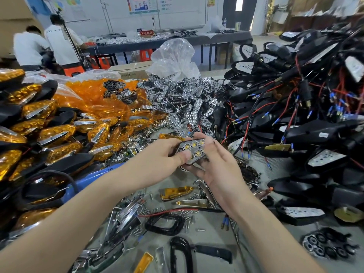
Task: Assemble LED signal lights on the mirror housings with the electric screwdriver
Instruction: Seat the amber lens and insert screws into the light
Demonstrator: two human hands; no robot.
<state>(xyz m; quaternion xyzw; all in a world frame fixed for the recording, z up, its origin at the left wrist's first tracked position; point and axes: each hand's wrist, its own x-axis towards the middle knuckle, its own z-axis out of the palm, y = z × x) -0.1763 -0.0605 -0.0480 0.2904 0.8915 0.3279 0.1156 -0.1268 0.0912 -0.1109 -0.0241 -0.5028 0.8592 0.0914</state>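
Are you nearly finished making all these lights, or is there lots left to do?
Not nearly. Done: a big pile of amber lights sits at the left. In hand: the left hand and right hand grip one LED light with no amber cover on it. Left: a heap of chrome reflectors, a huge tangle of black wired housings at the right, and loose screws.

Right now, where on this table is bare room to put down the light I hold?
Two bare table patches for the light: one between the right hand and the black housings, one between the black loop and the right forearm, with few screws. Amber lights fill the left, reflectors the back.
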